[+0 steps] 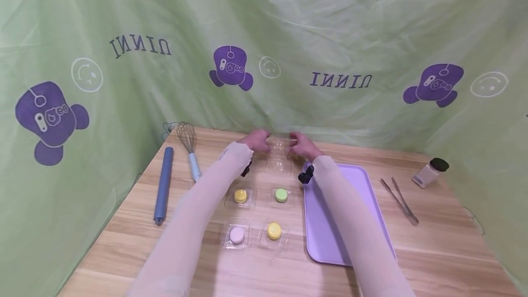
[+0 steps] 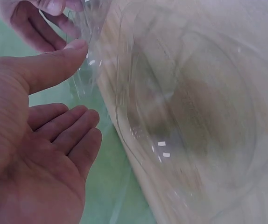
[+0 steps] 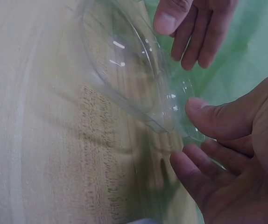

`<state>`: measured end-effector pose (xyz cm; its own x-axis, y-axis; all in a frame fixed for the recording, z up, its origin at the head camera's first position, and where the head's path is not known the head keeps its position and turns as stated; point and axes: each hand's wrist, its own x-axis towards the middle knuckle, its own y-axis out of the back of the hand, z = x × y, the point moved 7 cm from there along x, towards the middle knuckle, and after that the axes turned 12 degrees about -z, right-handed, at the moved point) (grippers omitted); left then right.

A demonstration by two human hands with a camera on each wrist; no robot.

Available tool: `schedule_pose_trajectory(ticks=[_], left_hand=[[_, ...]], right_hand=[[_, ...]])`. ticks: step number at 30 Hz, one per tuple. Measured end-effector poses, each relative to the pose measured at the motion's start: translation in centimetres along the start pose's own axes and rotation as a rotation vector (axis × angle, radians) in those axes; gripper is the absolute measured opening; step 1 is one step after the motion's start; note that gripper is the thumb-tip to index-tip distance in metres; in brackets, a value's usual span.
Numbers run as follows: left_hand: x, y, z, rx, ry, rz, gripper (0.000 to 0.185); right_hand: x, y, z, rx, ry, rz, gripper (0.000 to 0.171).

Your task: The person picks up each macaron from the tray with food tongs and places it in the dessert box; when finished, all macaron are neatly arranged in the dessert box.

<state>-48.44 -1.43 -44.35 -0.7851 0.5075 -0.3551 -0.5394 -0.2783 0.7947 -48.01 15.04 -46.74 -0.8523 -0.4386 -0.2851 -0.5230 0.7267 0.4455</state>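
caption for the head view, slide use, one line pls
Both hands, left hand and right hand, touch a clear plastic container beyond four packaged macarons.

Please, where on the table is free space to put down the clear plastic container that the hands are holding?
The lavender tray lies bare. Bare wood lies between the tray and the tongs, and between the blue rolling pin and the left sleeve. It is crowded between the sleeves, where four macarons sit in clear cases below the clear container.

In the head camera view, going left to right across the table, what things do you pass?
Blue rolling pin → whisk → left hand → right hand → purple tray → tongs → jar.
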Motion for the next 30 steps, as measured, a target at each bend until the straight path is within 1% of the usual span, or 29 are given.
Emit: schedule_pose_trajectory(ticks=[6, 9, 12, 18, 25, 28, 30], left_hand=[[0.16, -0.32, 0.02, -0.034, 0.029, 0.009, 0.078], [0.15, -0.43, -0.07, -0.056, 0.046, 0.011, 0.079], [-0.09, -0.49, 0.03, -0.069, 0.050, 0.005, 0.079], [-0.81, -0.59, 0.39, -0.100, 0.043, -0.005, 0.072], [-0.33, -0.73, 0.00, -0.069, 0.068, 0.007, 0.068], [-0.16, -0.60, 0.00, -0.090, 0.060, 0.015, 0.067], [-0.04, -0.43, 0.05, -0.099, 0.048, 0.026, 0.066]], right_hand=[[0.30, -0.45, 0.09, 0.006, -0.008, 0.004, 0.083], [0.22, -0.43, 0.20, -0.013, -0.020, 0.014, 0.084], [0.07, -0.40, 0.16, -0.035, -0.024, 0.024, 0.083], [0.18, -0.50, 0.24, -0.071, -0.033, 0.026, 0.081], [0.59, -0.56, 0.41, -0.060, -0.039, 0.018, 0.081], [0.48, -0.37, 0.31, -0.065, -0.039, 0.023, 0.082], [0.35, -0.14, 0.21, -0.048, -0.036, 0.028, 0.084]])
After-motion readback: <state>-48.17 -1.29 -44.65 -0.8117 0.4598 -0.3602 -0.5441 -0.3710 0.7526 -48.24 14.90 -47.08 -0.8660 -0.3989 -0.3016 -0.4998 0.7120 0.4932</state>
